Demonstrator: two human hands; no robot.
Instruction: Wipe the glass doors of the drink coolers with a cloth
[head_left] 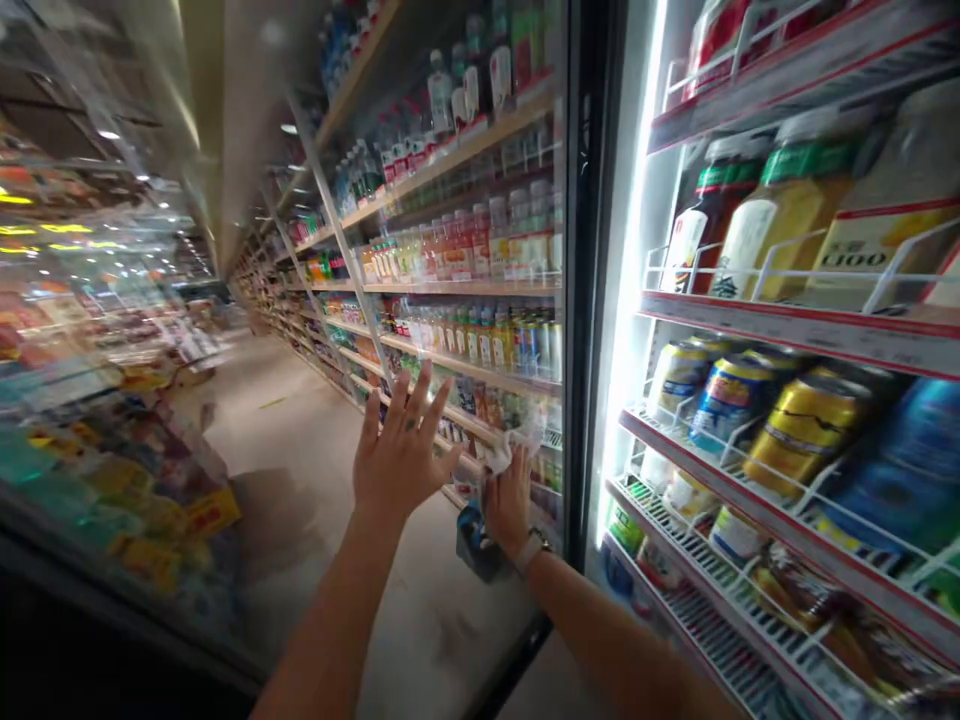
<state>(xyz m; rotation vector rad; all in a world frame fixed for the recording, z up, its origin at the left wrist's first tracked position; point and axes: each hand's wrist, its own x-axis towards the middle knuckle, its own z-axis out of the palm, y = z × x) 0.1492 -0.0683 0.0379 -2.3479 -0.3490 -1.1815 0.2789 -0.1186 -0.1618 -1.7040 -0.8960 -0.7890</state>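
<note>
My left hand (401, 455) is raised with its fingers spread, palm toward the glass door (442, 620), and holds nothing. To its right, my right hand (510, 500) presses a crumpled white cloth or tissue (510, 450) against the same pane. The white piece sticks out past the fingertips; the rest of it is hidden under the hand. A band circles my right wrist. The door stands open, with its dark frame (581, 300) beside the lit cooler. Shelves of bottles show in the glass, and I cannot tell how much of this is reflection.
On my right, the cooler's wire shelves (750, 320) hold juice bottles (787, 210) and, lower down, cans (806, 430). Pale floor (289, 440) stretches away at the left. Yellow-tagged packaged goods (157, 490) appear blurred at the lower left.
</note>
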